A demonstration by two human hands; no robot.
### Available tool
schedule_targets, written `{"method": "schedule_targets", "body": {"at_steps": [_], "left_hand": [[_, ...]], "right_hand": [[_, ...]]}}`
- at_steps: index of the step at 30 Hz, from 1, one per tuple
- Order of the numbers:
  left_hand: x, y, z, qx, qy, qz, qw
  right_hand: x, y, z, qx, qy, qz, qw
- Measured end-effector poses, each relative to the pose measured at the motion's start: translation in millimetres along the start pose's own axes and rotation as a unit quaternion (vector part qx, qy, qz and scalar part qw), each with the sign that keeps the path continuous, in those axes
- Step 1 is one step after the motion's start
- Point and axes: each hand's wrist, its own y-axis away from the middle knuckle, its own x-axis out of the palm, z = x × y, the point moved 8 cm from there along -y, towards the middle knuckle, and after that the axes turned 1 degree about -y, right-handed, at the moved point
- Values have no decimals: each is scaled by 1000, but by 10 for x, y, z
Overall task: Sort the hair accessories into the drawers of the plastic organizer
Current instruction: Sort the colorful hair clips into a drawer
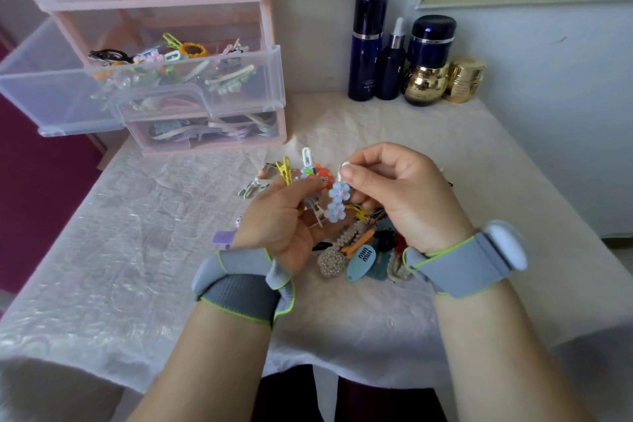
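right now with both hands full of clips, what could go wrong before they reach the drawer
1. The left hand grips a loose bunch of clips; adding the blue flower clip that the right hand pinches could let one slip out.
2. The open drawer is pulled far out and already holds many clips, so a dropped handful may spill over its front.

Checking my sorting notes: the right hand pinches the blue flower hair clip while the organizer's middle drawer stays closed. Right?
Not quite. The head view shows the clear middle drawer pulled open, with clips inside. The right hand does pinch the blue flower hair clip.
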Motion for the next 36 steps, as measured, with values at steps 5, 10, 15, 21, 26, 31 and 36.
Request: {"method": "schedule_targets", "body": {"at_steps": [5, 10, 15, 21, 26, 31, 36], "left_hand": [[179, 55, 95, -27, -24, 70, 997], [167, 12, 105, -26, -16, 32, 999], [195, -68, 82, -43, -14, 14, 999], [232, -131, 71, -35, -11, 0, 999], [288, -166, 88, -28, -44, 11, 999], [440, -189, 82, -26, -113, 50, 992], [481, -220, 140, -36, -152, 45, 987]], "right_hand": [[-24, 25, -71, -3, 48, -31, 998], [-228, 22, -9, -22, 106, -68, 992], [-784, 34, -39, -14, 165, -176, 970], [-1082, 65, -215, 45, 275, -194, 941], [-1013, 71, -245, 57, 348, -153, 923], [-908, 39, -196, 46, 368, -131, 919], [-550, -123, -225, 47, 473, -17, 880]]}}
